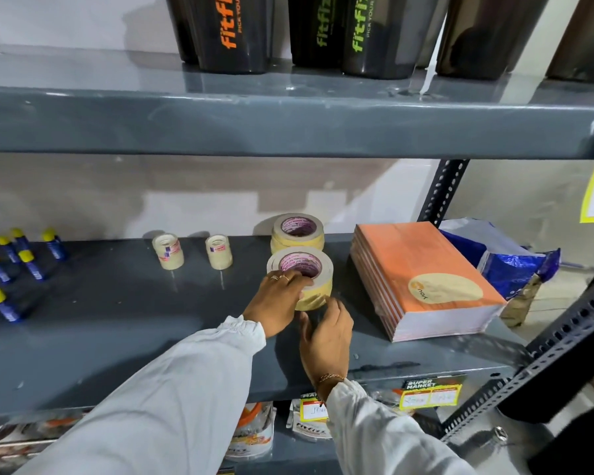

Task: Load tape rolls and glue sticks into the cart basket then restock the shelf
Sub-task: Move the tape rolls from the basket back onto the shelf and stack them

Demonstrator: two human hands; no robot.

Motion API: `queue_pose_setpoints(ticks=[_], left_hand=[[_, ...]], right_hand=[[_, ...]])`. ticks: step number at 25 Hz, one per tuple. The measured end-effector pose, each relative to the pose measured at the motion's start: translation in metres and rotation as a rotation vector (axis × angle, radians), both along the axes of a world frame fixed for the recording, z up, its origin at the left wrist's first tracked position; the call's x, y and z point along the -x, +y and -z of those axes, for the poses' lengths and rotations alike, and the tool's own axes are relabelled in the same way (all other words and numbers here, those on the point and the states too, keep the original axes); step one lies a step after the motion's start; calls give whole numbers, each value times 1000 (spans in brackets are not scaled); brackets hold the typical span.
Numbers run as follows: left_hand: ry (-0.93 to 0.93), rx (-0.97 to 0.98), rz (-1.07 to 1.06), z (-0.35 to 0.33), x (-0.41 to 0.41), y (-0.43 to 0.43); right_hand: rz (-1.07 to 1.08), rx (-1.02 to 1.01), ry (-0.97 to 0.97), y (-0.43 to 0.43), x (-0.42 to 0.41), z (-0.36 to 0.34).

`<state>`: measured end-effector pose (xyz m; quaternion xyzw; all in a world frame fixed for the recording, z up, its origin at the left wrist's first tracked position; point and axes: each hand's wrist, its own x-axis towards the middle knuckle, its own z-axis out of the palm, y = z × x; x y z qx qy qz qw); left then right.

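Note:
A stack of wide masking tape rolls (309,269) stands on the grey middle shelf (117,330). My left hand (276,299) grips this near stack from the left, fingers over its top rim. My right hand (326,334) sits just in front of it with spread fingers, fingertips at its lower edge. A second masking tape stack (297,231) stands right behind. Two small stacks of clear tape rolls (168,251) (219,251) stand further left. Several blue glue sticks with yellow caps (28,262) lie at the shelf's far left.
A pile of orange-covered notebooks (422,279) lies right of the tape. A blue and white bag (504,262) sits beyond it. Dark shaker bottles (234,32) stand on the upper shelf. Slotted steel uprights (563,334) rise at right. Packets fill the shelf below.

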<state>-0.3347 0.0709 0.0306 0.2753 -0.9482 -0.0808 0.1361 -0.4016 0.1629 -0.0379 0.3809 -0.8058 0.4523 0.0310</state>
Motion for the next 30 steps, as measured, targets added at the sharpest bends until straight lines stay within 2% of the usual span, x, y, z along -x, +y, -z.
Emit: queue_pose_setpoints(ticks=[7,10,14,19,25,30], left_hand=[[58,5,-31,11,-8,1],[168,122,-75,23,-33,2],[227,146,-152,31,-73,1],[188,132,-210,41,-150,-10],[286,136,-191,49,-259,-14],[443,124,-446,97,-356,5]], right_hand=[[-4,-9,67,0,-4,-5],[3,-15,139,0,-6,-4],[15,44,223,0,-26,-8],[-285,185,423,-17,-95,-19],[-549,188,405,-40,-209,-8],[-709,135,455,-38,-290,22]])
